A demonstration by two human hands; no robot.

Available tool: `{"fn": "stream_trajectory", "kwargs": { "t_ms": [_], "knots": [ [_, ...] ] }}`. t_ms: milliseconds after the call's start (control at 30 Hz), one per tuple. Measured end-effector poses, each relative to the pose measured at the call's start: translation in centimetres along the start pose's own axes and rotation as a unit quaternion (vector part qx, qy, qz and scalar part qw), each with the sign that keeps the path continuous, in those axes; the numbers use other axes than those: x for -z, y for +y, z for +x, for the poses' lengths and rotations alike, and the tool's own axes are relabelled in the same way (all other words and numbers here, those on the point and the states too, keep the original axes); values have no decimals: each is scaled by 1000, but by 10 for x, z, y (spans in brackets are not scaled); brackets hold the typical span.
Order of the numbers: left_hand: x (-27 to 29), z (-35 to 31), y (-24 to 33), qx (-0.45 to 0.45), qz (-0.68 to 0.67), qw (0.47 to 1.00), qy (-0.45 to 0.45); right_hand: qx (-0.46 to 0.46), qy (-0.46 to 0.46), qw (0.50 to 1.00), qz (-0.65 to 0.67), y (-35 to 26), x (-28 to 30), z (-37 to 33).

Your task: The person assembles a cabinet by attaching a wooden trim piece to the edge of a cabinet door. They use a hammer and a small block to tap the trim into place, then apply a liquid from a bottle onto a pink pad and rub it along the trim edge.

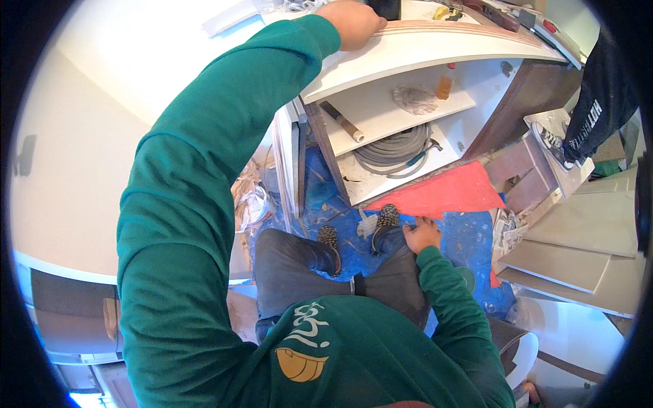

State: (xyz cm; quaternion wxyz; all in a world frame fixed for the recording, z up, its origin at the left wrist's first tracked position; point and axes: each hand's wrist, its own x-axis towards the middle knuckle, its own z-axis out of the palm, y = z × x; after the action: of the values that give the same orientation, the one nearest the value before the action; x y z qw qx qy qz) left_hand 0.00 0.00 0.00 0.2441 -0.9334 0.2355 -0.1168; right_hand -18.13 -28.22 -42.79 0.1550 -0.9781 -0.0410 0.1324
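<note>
My left arm stretches up to the far worktop (435, 45). There my left hand (350, 26) is curled at the worktop's edge, against a dark object (385, 8) cut off by the upper rim. Its fingers are mostly hidden, so what it grips cannot be made out. Low on the right, my right hand (422, 235) rests on my right knee, fingers spread and holding nothing. Below the worktop, an open-fronted cabinet (323, 151) has a shelf (381, 112) bearing a dark tube (341, 121), crumpled clear plastic (415, 99) and an orange bottle (445, 86). A coiled grey hose (391, 155) lies underneath.
Blue sheeting (469, 238) and a red sheet (442, 197) cover the floor. Upright panels (291, 160) and crumpled plastic bags (253, 204) stand left of the cabinet. Loose boards (558, 264) are stacked at right. Another person's leg (602, 102) and shoe are at the far right.
</note>
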Motion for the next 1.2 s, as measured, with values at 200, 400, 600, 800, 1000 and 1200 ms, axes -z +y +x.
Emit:
{"fn": "stream_trajectory", "kwargs": {
  "t_ms": [200,400,600,800,1000,1200],
  "knots": [
    [-11,-16,-4,-18,64,985,159,2,-13,1000,23,-18,-9,-13],
    [46,-80,41,-86,-31,855,511,1,21,1000,9,0,-1,-2],
    [9,-203,147,-58,-205,858,468,72,186,975,94,28,-29,3],
    [-79,-309,230,94,-399,842,351,96,117,881,448,-4,-18,-71],
    [-103,-333,268,362,-683,552,314,83,-375,701,601,-123,41,-157],
    [-123,-343,264,350,-852,205,331,89,-304,542,778,-193,80,-152]
  ]
}}
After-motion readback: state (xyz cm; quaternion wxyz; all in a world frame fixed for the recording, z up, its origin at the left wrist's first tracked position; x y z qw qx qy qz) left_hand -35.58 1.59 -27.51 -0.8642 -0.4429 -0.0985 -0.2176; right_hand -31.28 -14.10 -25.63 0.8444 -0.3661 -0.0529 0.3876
